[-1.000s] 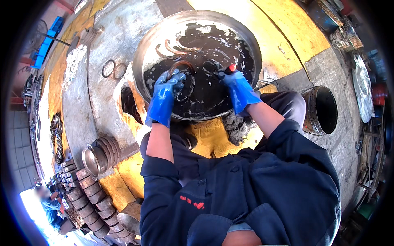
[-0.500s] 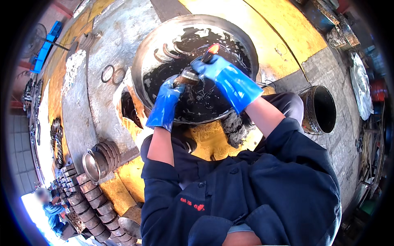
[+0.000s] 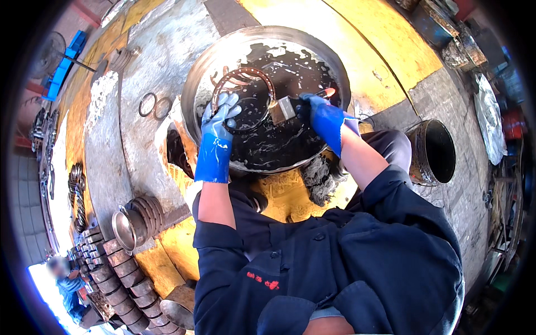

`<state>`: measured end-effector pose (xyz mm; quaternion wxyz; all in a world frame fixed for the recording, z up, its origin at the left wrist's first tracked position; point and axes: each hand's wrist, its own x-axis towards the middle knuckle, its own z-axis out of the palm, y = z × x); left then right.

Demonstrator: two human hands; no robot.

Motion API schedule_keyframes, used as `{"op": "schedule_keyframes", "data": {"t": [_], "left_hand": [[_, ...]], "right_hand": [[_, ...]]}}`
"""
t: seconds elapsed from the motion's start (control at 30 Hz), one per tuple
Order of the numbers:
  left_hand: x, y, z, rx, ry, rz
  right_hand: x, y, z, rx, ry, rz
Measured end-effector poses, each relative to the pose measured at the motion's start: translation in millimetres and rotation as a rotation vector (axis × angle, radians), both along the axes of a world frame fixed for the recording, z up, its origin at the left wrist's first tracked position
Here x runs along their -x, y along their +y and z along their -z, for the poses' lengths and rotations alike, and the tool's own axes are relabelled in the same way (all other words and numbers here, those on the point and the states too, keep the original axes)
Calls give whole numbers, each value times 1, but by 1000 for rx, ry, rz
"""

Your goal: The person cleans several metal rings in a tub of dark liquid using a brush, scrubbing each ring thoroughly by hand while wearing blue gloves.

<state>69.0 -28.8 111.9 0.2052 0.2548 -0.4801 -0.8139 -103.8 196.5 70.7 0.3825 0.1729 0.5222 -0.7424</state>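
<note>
A wide round metal basin [image 3: 197, 84] stands before me with dark, glossy liquid in it. Over its left half, my left hand [image 3: 216, 134], in a blue rubber glove, grips a round metal ring [image 3: 271, 88] with small holes along its band; the ring is tilted up. My right hand [image 3: 328, 121], gloved alike, is closed round the handle of a flat paintbrush [image 3: 286, 108]. The handle's red end sticks out past the fingers. The brush's bristles point left, at the right side of the ring; whether they touch it I cannot tell.
Two thin rings [image 3: 147, 104] lie on the floor left of the basin. A dark open bucket [image 3: 438, 151] stands at the right. Several stacked metal rings [image 3: 146, 215] and rows of cylinders [image 3: 124, 273] are at the lower left. Another person [image 3: 71, 290] is beyond them.
The ring has come up into clear view in my left hand. My right hand has moved right and down with the brush, away from my left hand.
</note>
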Motion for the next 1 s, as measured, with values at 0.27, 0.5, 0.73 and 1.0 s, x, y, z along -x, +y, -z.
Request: {"op": "schedule_keyframes", "data": {"t": [0.27,0.5,0.73,1.0], "left_hand": [[-3,-28,30,-226,296,333],[22,34,-4,189,-94,282],[23,50,5,1486,-129,393],[18,61,18,2008,-202,468]], "right_hand": [[-34,22,-13,-534,679,-432],[-43,65,9,-820,1416,-686],[-48,54,18,-892,1436,-663],[-49,53,13,-877,1432,-635]]}}
